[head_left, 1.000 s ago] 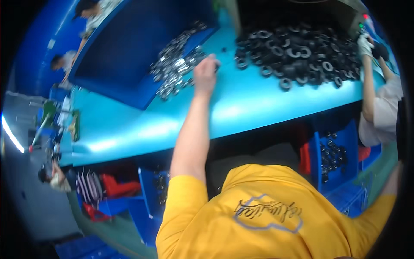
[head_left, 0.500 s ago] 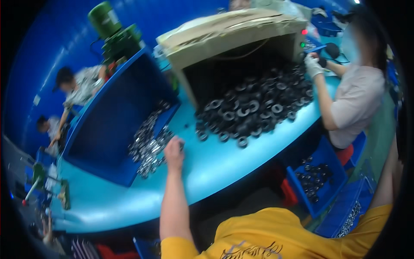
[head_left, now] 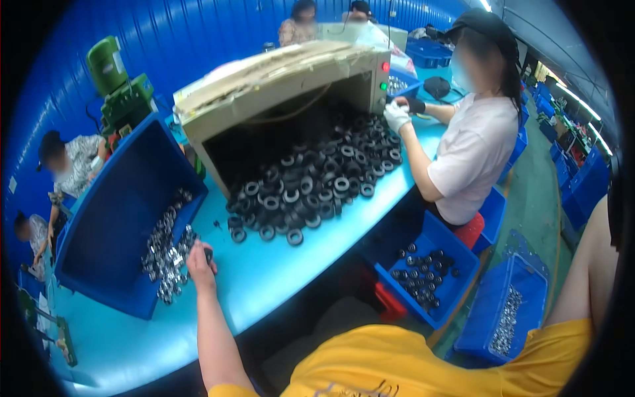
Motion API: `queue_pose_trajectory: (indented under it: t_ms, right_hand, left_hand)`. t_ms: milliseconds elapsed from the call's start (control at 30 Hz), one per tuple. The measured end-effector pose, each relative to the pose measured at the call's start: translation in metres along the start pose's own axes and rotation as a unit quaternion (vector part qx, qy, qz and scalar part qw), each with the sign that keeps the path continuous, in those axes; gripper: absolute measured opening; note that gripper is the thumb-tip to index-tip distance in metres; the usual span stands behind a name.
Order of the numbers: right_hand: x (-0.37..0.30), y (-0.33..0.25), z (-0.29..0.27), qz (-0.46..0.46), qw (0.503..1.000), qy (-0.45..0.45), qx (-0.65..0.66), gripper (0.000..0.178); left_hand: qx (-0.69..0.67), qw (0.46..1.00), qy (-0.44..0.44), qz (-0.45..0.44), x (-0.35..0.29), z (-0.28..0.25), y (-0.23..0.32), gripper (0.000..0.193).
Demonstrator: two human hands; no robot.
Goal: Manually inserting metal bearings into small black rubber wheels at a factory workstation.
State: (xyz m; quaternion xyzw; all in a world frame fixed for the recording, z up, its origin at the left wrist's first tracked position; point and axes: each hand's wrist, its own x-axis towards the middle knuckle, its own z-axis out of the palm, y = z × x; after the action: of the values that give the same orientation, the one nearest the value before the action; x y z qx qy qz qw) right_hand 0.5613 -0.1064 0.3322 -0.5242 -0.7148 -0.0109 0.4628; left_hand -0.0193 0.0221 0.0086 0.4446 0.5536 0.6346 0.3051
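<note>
My left hand (head_left: 202, 264) is closed at the edge of a pile of shiny metal parts (head_left: 165, 255) on the turquoise table. A small black ring (head_left: 209, 253) shows at its fingers, partly covered by them. The metal parts spill from a large blue bin (head_left: 109, 225) tipped on its side. Right of my hand, a big heap of black rings (head_left: 311, 178) spreads out of an open-fronted cream box (head_left: 198, 149). My right arm (head_left: 585, 264) is raised at the right rim, and its hand lies outside the picture.
A co-worker (head_left: 473, 145) with a white glove sits at the table's right end. Below the table edge, a blue bin (head_left: 456, 278) holds black parts; another blue bin (head_left: 476, 331) holds small metal pieces. A green machine (head_left: 116, 79) stands behind the tipped bin.
The view has swung to the right, so the table and heaps sit farther left in the picture. My left hand stays by the metal parts. The picture is sharper now.
</note>
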Motion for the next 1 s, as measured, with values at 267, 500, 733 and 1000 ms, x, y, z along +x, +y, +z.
queue_pose_trajectory:
  t_ms: [267,500,733,1000]
  right_hand:
    - [0.018,-0.058,0.029,-0.069,0.993,-0.074,0.062,0.011]
    - [0.034,-0.063,0.065,-0.112,0.98,-0.109,0.124,0.011]
    - [0.028,-0.037,0.033,-0.067,0.985,-0.085,0.135,0.011]
    - [0.049,-0.036,0.067,-0.105,0.953,-0.063,0.278,0.012]
  left_hand:
    - [-0.024,0.999,0.013,-0.02,-0.006,0.004,0.005,0.051]
    - [0.048,0.997,0.05,0.023,-0.009,-0.028,0.002,0.043]
    - [0.019,0.999,0.044,-0.017,-0.038,0.013,0.034,0.05]
    - [-0.066,0.991,0.095,-0.063,-0.112,-0.026,0.077,0.05]
